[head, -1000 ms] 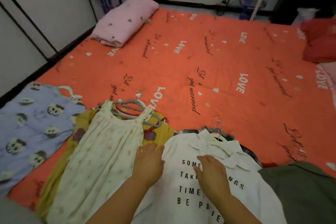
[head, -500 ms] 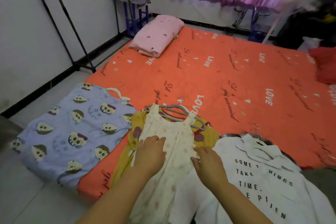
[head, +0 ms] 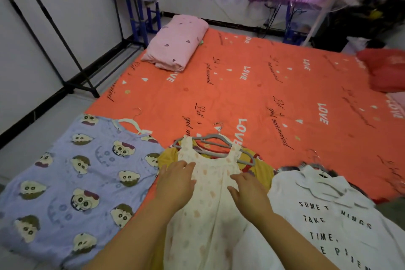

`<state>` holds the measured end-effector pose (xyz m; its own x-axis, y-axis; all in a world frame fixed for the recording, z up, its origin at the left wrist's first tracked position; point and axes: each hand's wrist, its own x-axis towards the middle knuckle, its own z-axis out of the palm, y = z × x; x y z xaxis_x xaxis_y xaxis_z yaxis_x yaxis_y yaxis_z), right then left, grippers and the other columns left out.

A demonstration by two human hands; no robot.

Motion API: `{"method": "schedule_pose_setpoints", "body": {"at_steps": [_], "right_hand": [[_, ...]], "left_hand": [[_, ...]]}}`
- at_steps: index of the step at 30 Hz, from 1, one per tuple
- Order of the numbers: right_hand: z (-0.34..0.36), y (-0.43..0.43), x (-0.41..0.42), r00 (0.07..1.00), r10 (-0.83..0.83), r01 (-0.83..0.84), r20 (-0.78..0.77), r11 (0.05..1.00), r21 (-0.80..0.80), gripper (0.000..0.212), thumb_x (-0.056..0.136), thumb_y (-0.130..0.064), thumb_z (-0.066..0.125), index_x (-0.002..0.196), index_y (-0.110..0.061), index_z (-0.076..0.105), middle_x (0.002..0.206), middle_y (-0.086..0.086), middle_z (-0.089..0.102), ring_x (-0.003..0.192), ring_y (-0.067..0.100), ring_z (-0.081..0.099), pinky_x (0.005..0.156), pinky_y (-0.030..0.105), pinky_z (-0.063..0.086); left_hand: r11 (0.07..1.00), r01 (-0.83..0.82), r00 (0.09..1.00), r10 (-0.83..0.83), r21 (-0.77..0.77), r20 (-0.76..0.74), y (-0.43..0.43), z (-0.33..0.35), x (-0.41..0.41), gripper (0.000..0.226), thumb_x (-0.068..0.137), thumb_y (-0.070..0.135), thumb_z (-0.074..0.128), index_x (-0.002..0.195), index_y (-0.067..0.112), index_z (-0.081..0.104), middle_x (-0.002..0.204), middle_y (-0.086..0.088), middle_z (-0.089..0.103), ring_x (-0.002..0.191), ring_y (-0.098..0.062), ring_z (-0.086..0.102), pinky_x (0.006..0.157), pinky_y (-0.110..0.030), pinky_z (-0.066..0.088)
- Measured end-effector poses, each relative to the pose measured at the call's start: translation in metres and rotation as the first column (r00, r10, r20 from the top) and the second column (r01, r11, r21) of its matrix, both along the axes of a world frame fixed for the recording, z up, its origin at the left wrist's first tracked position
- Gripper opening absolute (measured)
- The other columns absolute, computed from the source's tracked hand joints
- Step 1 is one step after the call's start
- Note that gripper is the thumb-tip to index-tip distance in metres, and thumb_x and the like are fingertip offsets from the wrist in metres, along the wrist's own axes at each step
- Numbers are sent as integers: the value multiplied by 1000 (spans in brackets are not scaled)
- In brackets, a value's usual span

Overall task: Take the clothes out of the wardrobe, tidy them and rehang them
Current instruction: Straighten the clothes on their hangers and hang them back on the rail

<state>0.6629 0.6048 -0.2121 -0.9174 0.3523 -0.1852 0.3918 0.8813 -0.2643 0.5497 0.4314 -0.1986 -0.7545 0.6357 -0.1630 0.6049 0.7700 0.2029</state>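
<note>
Cream dress (head: 210, 193) lies flat under both our hands on the orange bedspread (head: 263, 94), its hem running off the bottom edge. Beneath it a yellow garment (head: 252, 166) shows only at the shoulders. The white shirt (head: 328, 215), just right of our right fingers, has its print broken by a fold and cut by the frame. Our left hand (head: 177, 184) rests on the dress's upper left, fingers straight and close together. Our right hand (head: 252, 195) lies on its right side, fingers slightly spread and gently bent. A grey hanger (head: 210, 141) sits in the neckline just beyond our fingertips, and a purple cartoon-print garment (head: 76, 182) lies left of the left fingers.
</note>
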Motion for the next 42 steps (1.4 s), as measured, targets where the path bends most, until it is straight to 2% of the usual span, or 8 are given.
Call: {"method": "schedule_pose_setpoints", "body": {"at_steps": [8,13,20,26,30,33,38,42], "right_hand": [[-55,42,-88,996,-3,7,93,999,-47,44,98,-40,40,138,-23,43,137,-1,48,123,19,45,100,31,37],[-96,78,-131,992,-40,48,118,997,-62,43,98,-38,42,136,-20,45,135,2,49,122,20,46,99,30,37],[-181,130,-192,974,-163,170,157,985,-36,33,97,-30,43,126,-16,50,122,6,55,109,24,53,92,34,44],[-247,159,-246,975,-206,204,89,978,33,37,94,-21,44,131,-15,43,123,10,50,108,29,51,89,38,43],[-282,173,-268,966,-251,247,66,967,60,46,95,-26,44,138,-14,34,133,11,47,116,31,47,94,41,40],[-296,176,-273,960,-273,269,54,960,73,52,96,-33,45,143,-14,32,131,14,47,119,31,42,98,42,38],[-274,172,-261,955,-278,276,-106,961,-32,45,93,-29,50,136,-16,45,117,16,51,110,31,47,88,40,41],[-228,158,-235,940,-224,208,-255,974,-89,51,87,-11,61,136,-19,49,107,13,52,99,31,53,73,38,47]], "left_hand": [[995,40,999,-36,-87,40,39,-53,-93,51,96,39,41,144,26,29,143,2,39,131,-20,35,108,-40,27],[990,89,995,-83,-107,55,76,-98,-137,49,96,39,40,142,26,31,138,2,44,124,-20,41,103,-36,30],[995,92,981,-95,23,167,149,-186,-202,46,94,26,44,139,19,37,130,-3,53,113,-21,51,94,-34,43],[992,92,983,-104,81,152,198,-265,-241,45,95,29,45,136,15,37,127,-6,50,112,-25,49,90,-37,41],[992,90,989,-99,84,109,218,-302,-255,47,96,35,42,140,19,33,131,-5,48,117,-25,44,93,-39,39],[991,83,994,-90,105,60,226,-315,-256,43,98,36,38,138,19,37,125,-7,50,113,-26,44,92,-39,37],[970,65,994,-83,234,70,221,-304,-252,46,97,32,42,141,25,33,110,-9,51,98,-27,51,75,-35,38],[950,99,992,-117,295,43,203,-262,-237,52,93,24,50,142,30,34,100,-8,50,83,-33,56,62,-37,38]]}}
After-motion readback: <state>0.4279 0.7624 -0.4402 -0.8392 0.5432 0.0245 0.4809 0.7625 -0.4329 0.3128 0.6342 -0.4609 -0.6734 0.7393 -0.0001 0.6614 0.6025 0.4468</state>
